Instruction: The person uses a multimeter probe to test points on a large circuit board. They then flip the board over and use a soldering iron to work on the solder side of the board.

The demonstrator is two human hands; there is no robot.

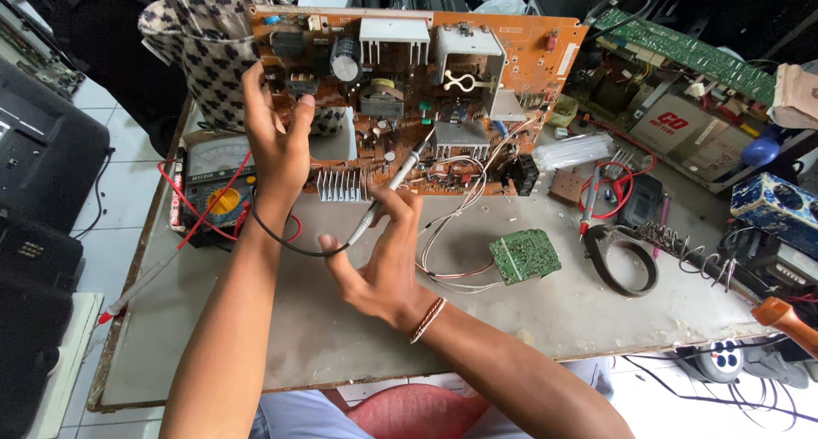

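In the head view, the left hand (277, 145) grips the left edge of the orange circuit board (477, 56), so the board stands tilted up with its parts facing the person. The right hand (379, 256) pinches a grey test probe (396, 177), tip touching the board just above this hand. A multimeter (213, 188) lies on the table (511, 320) beside the left wrist, its dial readable.

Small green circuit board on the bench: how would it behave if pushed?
The small green circuit board lies flat, so it would probably slide, not tip. It looks stiff and light. Thin wires run from it toward the big orange board, so they would likely tug or drag.
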